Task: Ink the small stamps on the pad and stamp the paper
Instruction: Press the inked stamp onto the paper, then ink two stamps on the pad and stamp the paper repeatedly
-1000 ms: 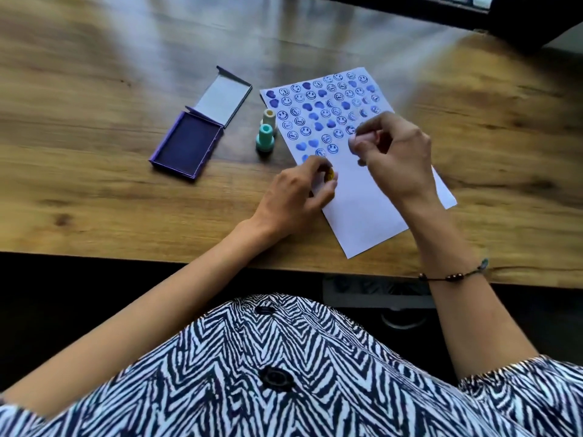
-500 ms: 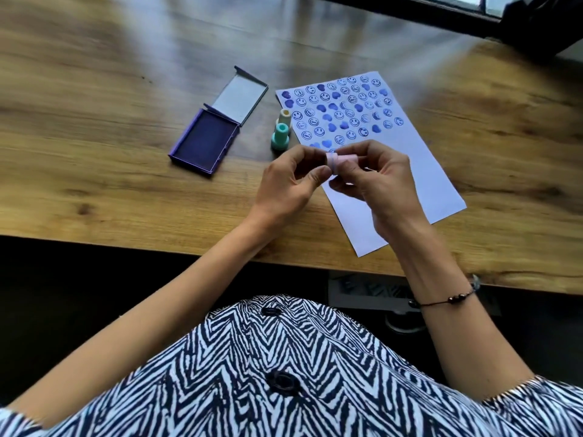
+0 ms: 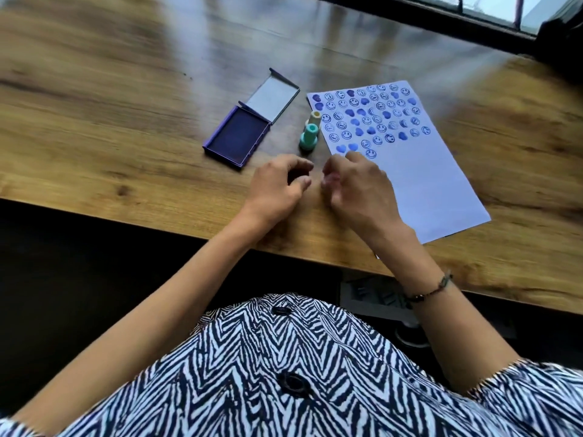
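The white paper (image 3: 419, 178) lies on the wooden table (image 3: 126, 121), its upper half covered with blue smiley and heart prints. Left of it the purple ink pad (image 3: 236, 137) is open, its lid (image 3: 273, 97) folded back. Between pad and paper stand a teal stamp (image 3: 308, 138) and, behind it, a cream stamp (image 3: 314, 118). My right hand (image 3: 359, 184) hovers at the paper's left edge and seems to pinch a small pink stamp (image 3: 329, 182), which is blurred. Just to the left, my left hand (image 3: 277, 184) is curled; whether it holds anything is hidden.
The table's front edge (image 3: 157, 212) runs just below my wrists. A dark object (image 3: 561, 42) sits at the far right corner by a window. The lower half of the paper is unprinted.
Both hands were together on the pink stamp half a second ago; they have now parted and moved down and left, toward the paper's left edge. The view has shifted.
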A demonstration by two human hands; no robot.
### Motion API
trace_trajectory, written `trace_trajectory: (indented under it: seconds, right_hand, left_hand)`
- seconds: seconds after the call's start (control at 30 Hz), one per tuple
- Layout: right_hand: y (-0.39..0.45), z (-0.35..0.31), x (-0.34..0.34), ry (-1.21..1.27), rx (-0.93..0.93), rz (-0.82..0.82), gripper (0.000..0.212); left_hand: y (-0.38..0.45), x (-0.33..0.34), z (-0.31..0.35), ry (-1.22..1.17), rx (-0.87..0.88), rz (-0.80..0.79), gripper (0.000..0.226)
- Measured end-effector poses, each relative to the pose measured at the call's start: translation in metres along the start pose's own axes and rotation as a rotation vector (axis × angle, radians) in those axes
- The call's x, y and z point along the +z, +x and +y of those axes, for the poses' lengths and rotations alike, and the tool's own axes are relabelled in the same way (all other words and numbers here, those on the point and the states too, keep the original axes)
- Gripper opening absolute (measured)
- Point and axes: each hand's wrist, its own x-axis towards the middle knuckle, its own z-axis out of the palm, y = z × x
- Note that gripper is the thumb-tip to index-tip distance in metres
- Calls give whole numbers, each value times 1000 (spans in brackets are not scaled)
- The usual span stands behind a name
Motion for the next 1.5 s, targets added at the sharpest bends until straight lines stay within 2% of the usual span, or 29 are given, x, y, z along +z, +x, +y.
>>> trace_trajectory:
  seconds: [0.07,0.13,0.2,0.27,0.37,0.43,0.5,0.57,0.63,0.77,0.9,1.0,1.07,1.17,1.27,1.4,1.5]
  right_hand:
    - [6,-3,-2,-125,-35,-104,18]
    - [15,-3,-9,-121,-33,-166,30]
    - [33,-6,-20,-62,-34,-64,39]
    - [57,-11,-24,-64,-41,6,38]
    - [77,-23,-12,-180,-74,-141,36]
    - [75,-30,-4,-217,-108,-181,28]
    - [71,-36,0,-66,-123,-118,22]
    - [65,-44,0,289,-53,-101,16]
    - [59,-51,-1,625,10,-154,12]
    - [55,-56,7,795,58,-181,13]
    - [59,-57,14,632,-57,5,20]
    - [85,-64,11,331,-240,121,15]
    - [104,-73,16,95,-371,102,18]
    - [106,-83,36,-158,-478,-62,20]
    - [116,-85,33,-183,-512,-131,19]
    - [129,-83,30,-131,-475,-88,21]
    - [123,-83,37,-112,-488,-135,17]
  left_hand:
    - [2,-8,-1,-39,-39,61,24]
    - [3,-15,-4,-82,-66,116,24]
    - [2,-21,-6,-150,-99,156,23]
    - [0,-23,-5,-223,-125,160,23]
    - [-3,-28,-5,-285,-135,176,22]
    - [-5,-33,-6,-319,-126,221,22]
    - [-7,-37,-8,-373,-126,289,22]
    - [-10,-40,-9,-457,-133,319,26]
    - [-11,-42,-12,-527,-117,322,25]
    - [-13,-45,-19,-497,-86,364,8]
    - [-10,-52,-27,-638,-176,437,14]
    - [-8,-57,-33,-663,-178,495,17]
    - [-9,-56,-37,-621,-166,532,20]
    - [-10,-50,-41,-544,-170,573,12]
    - [-10,-46,-43,-496,-183,608,11]
    - [-10,-43,-51,-438,-176,643,16]
    - [-10,-43,-52,-416,-166,669,16]
